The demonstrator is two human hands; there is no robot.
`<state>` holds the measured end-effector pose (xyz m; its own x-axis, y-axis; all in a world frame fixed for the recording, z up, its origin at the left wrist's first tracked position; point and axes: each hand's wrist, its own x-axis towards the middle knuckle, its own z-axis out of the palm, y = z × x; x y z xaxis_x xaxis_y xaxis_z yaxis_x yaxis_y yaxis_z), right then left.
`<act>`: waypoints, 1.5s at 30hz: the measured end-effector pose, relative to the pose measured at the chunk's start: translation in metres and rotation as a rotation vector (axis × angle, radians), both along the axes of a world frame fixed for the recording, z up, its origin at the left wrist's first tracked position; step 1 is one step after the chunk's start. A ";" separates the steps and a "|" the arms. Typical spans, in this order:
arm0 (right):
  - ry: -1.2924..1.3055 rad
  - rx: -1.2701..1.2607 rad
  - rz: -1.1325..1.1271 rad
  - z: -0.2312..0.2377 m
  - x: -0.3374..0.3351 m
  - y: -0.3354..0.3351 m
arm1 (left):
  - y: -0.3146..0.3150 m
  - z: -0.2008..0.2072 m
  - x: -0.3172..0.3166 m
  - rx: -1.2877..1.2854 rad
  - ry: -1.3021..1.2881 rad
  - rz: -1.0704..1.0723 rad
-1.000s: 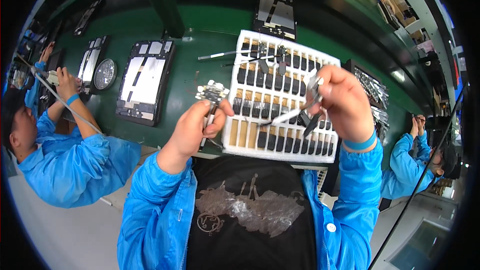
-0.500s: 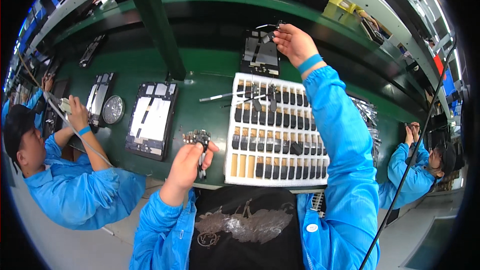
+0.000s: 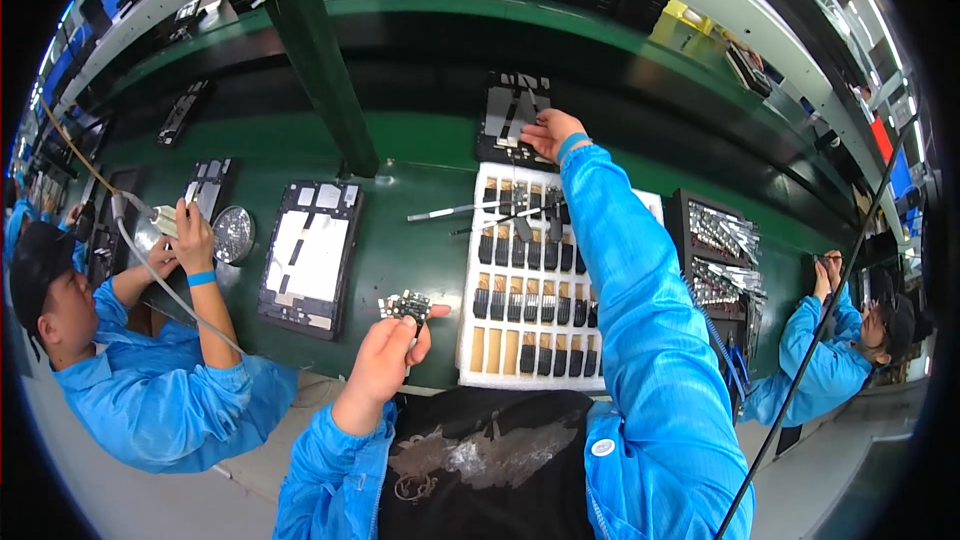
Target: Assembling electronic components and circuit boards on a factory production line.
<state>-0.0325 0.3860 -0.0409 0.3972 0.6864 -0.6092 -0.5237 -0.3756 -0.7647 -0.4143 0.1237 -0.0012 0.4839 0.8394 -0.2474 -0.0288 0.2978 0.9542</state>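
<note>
While your left hand [image 3: 385,365] pinches a small dark circuit board [image 3: 406,306] above the green bench [image 3: 410,250], beside the white slotted tray [image 3: 478,340]; your right hand [image 3: 548,133] grasps a black flat device frame [image 3: 512,120] beyond it

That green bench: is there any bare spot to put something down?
Bare green bench lies between the open tablet and the white tray, below the tweezers. Right of the tray, the black rack crowds it.

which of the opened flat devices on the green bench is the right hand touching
The far one beyond the white tray; the right hand rests on its near right edge. The others lie further left, untouched.
</note>
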 end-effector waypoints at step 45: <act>-1.925 0.299 0.587 0.034 -0.035 -0.369 | -0.024 0.017 0.082 -0.237 -0.207 -0.084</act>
<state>-0.0674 0.0165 -0.0071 -0.0023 0.9254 0.3789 0.9905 0.0543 -0.1266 -0.3325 0.1001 0.0162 0.6094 0.7251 -0.3206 -0.1805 0.5206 0.8345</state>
